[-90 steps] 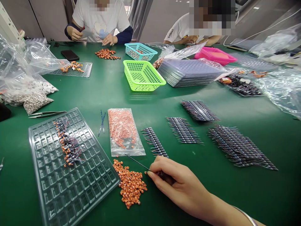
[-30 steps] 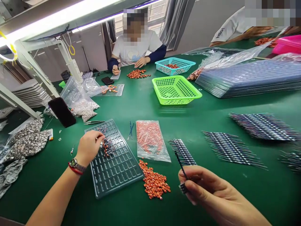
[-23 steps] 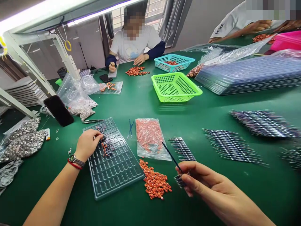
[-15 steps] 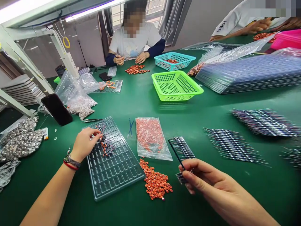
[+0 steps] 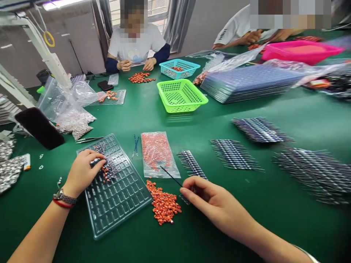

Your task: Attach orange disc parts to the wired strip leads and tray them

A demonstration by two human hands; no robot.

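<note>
My left hand (image 5: 83,168) rests over the left side of a clear plastic tray (image 5: 120,204) with many small pockets. Its thumb and fingers are pinched beside a cluster of small orange-tipped parts with thin wires (image 5: 107,173); whatever lies between the fingertips is hidden. My right hand (image 5: 214,199) is closed on a thin dark strip (image 5: 172,176), which points up and left over the lower edge of a bag of orange pieces (image 5: 155,148). Beneath that hand, a striped silvery bundle partly shows. Between tray and right hand lies a loose pile of small orange pieces (image 5: 164,204).
Striped bundles of wired strips (image 5: 233,153) lie to the right. Two crossed dark strips (image 5: 135,146) and tweezers (image 5: 89,139) are beyond the tray. A phone (image 5: 40,128) leans at left. Farther back stand a green basket (image 5: 178,106), stacked trays (image 5: 246,82) and two people at work.
The view has turned right, shifting everything leftward. My right hand has come nearer the orange pile, and its dark strip leans further left. My left hand stays pinched over the tray.
</note>
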